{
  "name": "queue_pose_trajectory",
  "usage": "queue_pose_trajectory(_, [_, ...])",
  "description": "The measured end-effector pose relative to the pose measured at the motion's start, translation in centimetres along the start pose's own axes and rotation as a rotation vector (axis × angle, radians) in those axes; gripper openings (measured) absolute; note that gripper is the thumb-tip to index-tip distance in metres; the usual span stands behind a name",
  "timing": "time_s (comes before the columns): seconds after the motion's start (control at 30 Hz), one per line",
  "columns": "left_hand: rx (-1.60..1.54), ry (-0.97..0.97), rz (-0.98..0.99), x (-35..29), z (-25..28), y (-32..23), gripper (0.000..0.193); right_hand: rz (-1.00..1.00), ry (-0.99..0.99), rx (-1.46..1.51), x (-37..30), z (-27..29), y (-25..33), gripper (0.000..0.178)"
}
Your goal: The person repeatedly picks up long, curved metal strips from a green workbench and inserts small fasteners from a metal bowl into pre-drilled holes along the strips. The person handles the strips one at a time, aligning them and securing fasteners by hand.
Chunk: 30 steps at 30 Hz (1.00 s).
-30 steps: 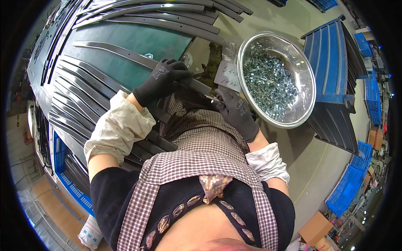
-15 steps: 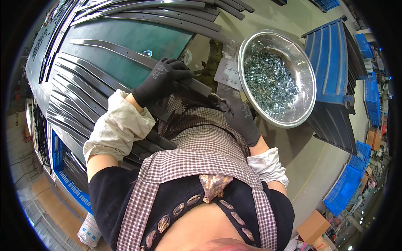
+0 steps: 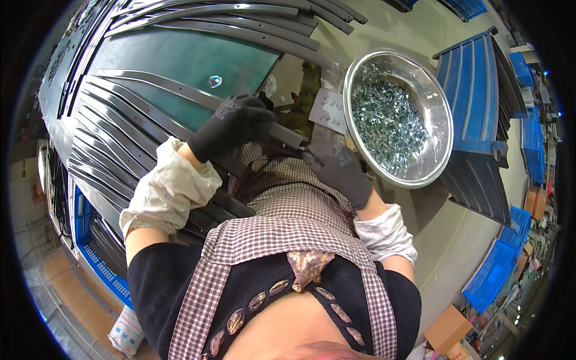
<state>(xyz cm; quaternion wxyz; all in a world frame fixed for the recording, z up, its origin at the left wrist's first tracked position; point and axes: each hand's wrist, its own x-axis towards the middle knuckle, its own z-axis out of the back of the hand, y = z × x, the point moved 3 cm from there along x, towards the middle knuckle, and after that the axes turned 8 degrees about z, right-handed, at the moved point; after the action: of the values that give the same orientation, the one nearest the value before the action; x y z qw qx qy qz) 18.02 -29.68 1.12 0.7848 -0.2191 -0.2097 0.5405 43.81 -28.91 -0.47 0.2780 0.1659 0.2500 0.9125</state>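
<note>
My left hand (image 3: pixel 231 127), in a black glove, is wrapped round a long dark metal strip (image 3: pixel 162 83). The strip slants from the green tabletop (image 3: pixel 186 51) across to my lap, and the glove covers part of its length. At its near right end, my right hand (image 3: pixel 341 174), also gloved in black, has its fingers pinched together against the strip's tip. A small shiny metal piece (image 3: pixel 304 146) shows faintly at those fingertips; its shape is mostly hidden. Right of this hand stands a round steel bowl (image 3: pixel 443 144) heaped with small shiny metal clips (image 3: pixel 387 117).
More dark strips (image 3: pixel 114 135) lie side by side on the table at left, and others (image 3: pixel 240 27) along its far side. A handwritten paper (image 3: pixel 328 110) sits beside the bowl. Blue crates (image 3: pixel 471 90) stand at right, and a blue basket (image 3: pixel 102 264) at lower left.
The strip's far left end has swung slightly toward me. My right fingers have come left onto the strip's near end, and the shiny piece at them is now less visible.
</note>
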Motion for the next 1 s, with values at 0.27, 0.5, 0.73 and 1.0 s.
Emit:
queue_pose_trajectory(0.27, [-0.188,0.488,0.458,-1.2,4.3,0.7,0.033,-0.293,-0.037,-0.410,-4.4,7.8,-14.3,0.039])
queue_pose_trajectory(0.5, [0.430,-0.376,0.256,7.9,7.2,8.8,0.045,-0.524,0.185,-0.521,-5.8,4.4,-21.0,0.047])
queue_pose_trajectory(0.73, [0.745,-0.467,0.305,11.7,7.7,15.0,0.056,-0.488,0.243,-0.499,-4.3,4.0,-19.5,0.037])
queue_pose_trajectory(1.0, [0.534,-0.339,-0.013,7.8,6.6,9.8,0.027,-0.362,0.294,-0.496,-4.5,2.7,-21.1,0.033])
